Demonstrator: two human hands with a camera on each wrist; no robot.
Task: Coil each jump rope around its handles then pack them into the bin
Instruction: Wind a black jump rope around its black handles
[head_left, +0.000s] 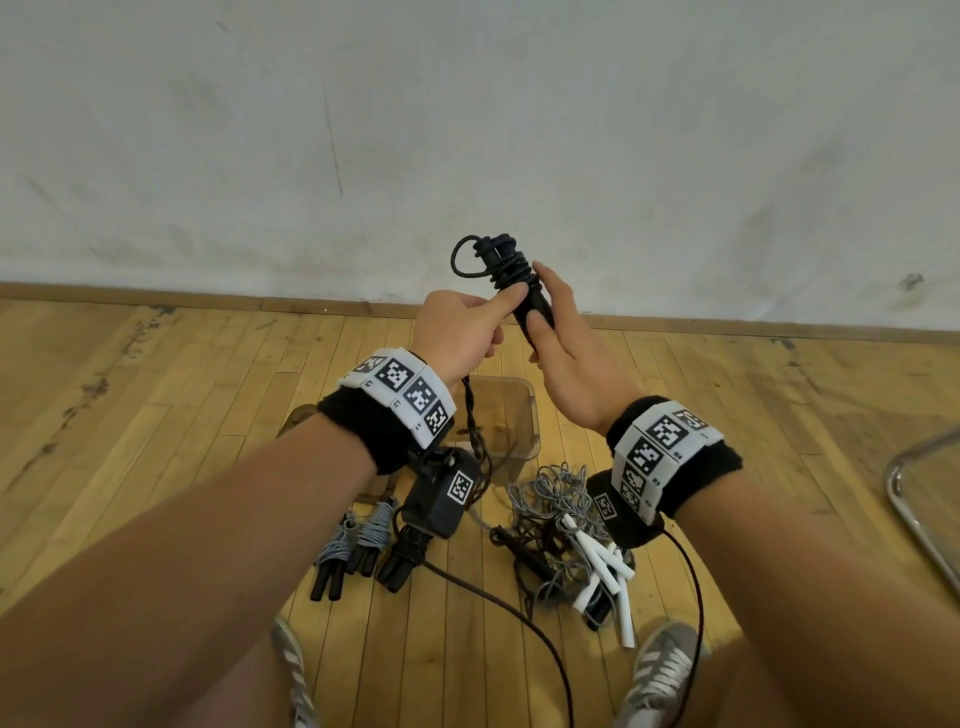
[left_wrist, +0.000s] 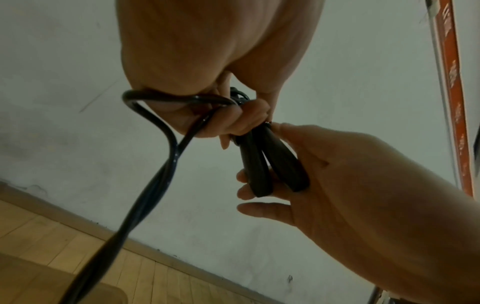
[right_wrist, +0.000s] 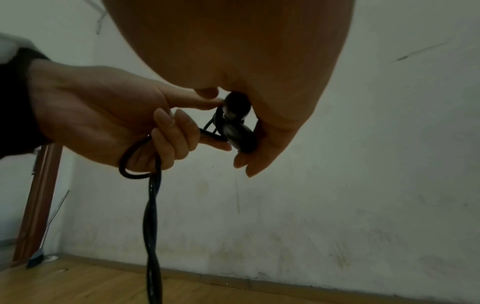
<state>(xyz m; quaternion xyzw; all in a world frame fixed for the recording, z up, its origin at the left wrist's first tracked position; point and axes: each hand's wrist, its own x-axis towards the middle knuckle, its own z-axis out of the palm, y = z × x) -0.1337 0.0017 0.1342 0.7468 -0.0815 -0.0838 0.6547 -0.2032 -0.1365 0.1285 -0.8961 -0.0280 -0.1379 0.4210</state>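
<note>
Wooden floor (head_left: 156, 415) below, bin (head_left: 511, 415) holding no rope; three coiled ropes (head_left: 358, 545) beside it, tangled pile (head_left: 566, 525) untouched; right hand (head_left: 571, 364) gripping black handles (head_left: 530, 306), left hand (head_left: 462, 332) pinching trailing rope (head_left: 475, 415); coiling partly done.

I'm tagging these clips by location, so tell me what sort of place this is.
Probably a gym or sports hall, though a plain bare room cannot be ruled out. The wooden strip floor meets a scuffed white wall at a wooden skirting board, and several jump ropes lie on the floor.
</note>
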